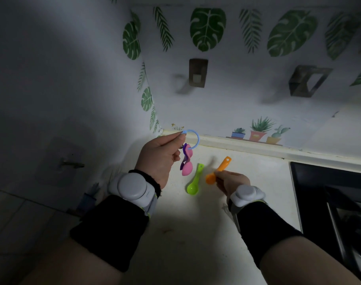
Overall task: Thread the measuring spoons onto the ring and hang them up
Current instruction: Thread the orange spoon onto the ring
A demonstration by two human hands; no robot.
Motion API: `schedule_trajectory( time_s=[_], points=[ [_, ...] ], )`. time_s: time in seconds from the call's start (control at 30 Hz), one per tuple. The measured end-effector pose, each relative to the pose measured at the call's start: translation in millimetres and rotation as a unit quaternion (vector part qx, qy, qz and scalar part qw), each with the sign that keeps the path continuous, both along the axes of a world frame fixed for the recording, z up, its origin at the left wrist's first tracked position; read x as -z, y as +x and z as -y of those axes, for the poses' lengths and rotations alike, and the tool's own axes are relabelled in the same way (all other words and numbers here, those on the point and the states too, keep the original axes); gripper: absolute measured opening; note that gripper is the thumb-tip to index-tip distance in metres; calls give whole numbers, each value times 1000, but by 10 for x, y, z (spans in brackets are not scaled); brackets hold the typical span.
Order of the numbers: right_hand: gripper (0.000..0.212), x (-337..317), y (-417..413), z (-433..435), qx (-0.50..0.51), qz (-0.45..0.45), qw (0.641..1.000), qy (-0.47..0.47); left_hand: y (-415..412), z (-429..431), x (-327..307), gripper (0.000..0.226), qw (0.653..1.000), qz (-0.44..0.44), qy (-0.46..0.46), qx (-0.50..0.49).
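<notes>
My left hand [159,156] pinches a light blue ring [195,137] above the white counter [196,223]. A pink spoon [187,166] and a purple spoon [184,148] hang from the ring. My right hand [230,182] grips an orange spoon [219,169] near its bowl, its handle pointing up and away with a hole at the tip. A green spoon [194,181] lies flat on the counter between my two hands.
Two dark hooks are fixed to the leaf-patterned wall, one [197,73] above the ring and a larger bracket [305,81] to the right. A black stovetop [330,202] borders the counter on the right. The counter's left edge drops to a tiled floor.
</notes>
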State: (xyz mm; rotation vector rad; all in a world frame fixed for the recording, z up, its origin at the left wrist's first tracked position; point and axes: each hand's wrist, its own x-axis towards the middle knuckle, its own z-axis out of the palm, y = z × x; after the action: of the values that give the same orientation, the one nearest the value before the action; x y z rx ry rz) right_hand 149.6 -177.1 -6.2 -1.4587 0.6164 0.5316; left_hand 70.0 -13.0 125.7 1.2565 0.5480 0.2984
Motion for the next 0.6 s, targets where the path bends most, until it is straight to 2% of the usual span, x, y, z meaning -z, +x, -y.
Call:
schedule_trajectory(
  time_s=[0.27, 0.6],
  points=[
    [7, -415, -57, -16, 29, 28, 991, 128, -59, 75, -173, 11, 1000, 28, 11, 7],
    [10, -1080, -220, -42, -38, 72, 974, 213, -194, 124, -434, 13, 997, 71, 23, 13]
  ],
)
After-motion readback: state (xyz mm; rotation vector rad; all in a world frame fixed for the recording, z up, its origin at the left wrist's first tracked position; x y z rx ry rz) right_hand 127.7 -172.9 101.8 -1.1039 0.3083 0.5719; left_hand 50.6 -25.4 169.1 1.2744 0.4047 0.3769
